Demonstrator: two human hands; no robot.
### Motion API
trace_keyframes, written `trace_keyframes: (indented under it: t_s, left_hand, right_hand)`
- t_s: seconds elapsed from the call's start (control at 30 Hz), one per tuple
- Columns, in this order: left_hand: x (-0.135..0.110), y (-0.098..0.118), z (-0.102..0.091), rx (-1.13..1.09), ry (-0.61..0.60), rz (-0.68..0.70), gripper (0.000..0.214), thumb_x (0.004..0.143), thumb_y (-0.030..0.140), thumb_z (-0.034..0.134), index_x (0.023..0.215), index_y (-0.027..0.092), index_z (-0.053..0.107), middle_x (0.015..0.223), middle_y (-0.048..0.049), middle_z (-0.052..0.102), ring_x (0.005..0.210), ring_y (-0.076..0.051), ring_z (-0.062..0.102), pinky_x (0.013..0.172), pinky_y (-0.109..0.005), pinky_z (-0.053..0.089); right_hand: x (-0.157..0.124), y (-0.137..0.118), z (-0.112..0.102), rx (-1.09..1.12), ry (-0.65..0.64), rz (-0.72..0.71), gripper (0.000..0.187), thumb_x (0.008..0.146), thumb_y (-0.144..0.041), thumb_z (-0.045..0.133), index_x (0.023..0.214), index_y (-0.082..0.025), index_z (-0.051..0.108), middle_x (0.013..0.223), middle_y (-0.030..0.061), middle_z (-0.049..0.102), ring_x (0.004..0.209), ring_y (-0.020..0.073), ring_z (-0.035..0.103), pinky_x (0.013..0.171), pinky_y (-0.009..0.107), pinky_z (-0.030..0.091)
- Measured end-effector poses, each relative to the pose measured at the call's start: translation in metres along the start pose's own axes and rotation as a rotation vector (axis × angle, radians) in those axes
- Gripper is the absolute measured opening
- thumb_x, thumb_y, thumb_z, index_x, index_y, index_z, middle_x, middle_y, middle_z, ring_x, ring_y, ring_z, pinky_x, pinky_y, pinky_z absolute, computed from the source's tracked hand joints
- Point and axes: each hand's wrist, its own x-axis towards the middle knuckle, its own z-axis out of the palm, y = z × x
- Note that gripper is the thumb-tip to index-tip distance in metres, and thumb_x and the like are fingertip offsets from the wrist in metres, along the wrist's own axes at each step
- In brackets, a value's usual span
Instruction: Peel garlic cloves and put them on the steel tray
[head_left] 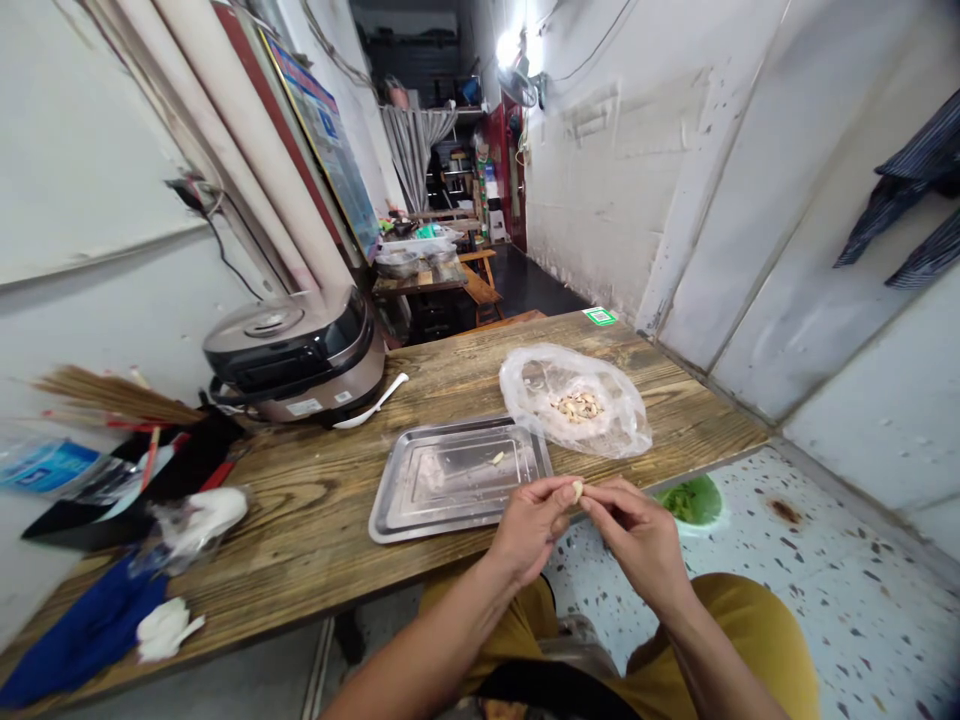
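Note:
My left hand (531,525) and my right hand (637,528) meet just past the near edge of the wooden table (315,500), fingers pinched together on one small pale garlic clove (577,489). Right behind the hands lies a shallow steel tray (420,490) with a single pale clove (497,458) in it. To its right a clear plastic bag (600,425) lies open on the table, holding several pale cloves (577,405).
A rice cooker (296,355) with a white spoon stands at the back left. Skewers, packets and a blue cloth (82,630) crowd the table's left end. A green basin (694,500) sits on the speckled floor below the table edge. A white wall runs along the right.

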Motion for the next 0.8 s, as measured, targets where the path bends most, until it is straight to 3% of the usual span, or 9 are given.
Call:
trace_keyframes:
  t_s: [0.23, 0.43, 0.8]
  left_hand:
    - [0.0001, -0.0033, -0.0002, -0.027, -0.015, -0.003, 0.039, 0.061, 0.037, 0.078, 0.089, 0.011, 0.069, 0.06, 0.0009, 0.057, 0.036, 0.003, 0.024, 0.04, -0.018, 0.011]
    - [0.0016, -0.0042, 0.002, -0.057, -0.009, -0.002, 0.04, 0.058, 0.036, 0.08, 0.087, 0.01, 0.07, 0.056, 0.0015, 0.055, 0.036, 0.003, 0.025, 0.039, -0.018, 0.011]
    - [0.0012, -0.0056, 0.0023, -0.032, -0.023, -0.006, 0.039, 0.059, 0.035, 0.079, 0.088, 0.01, 0.07, 0.056, 0.0007, 0.056, 0.036, 0.002, 0.025, 0.04, -0.018, 0.011]
  right_hand:
    - [0.0012, -0.0015, -0.0035, 0.066, -0.005, 0.035, 0.014, 0.082, -0.027, 0.06, 0.09, -0.023, 0.071, 0.077, 0.003, 0.063, 0.073, 0.0161, 0.058, 0.068, 0.029, 0.046]
    - [0.0043, 0.0017, -0.0053, 0.13, -0.011, 0.137, 0.011, 0.078, -0.027, 0.065, 0.083, -0.023, 0.073, 0.077, 0.0027, 0.065, 0.075, 0.0164, 0.059, 0.07, 0.028, 0.047]
    - [0.0042, 0.0011, -0.0099, 0.183, -0.062, 0.203, 0.015, 0.078, -0.032, 0.064, 0.083, -0.02, 0.073, 0.063, 0.0011, 0.057, 0.064, 0.0139, 0.053, 0.056, 0.024, 0.043]
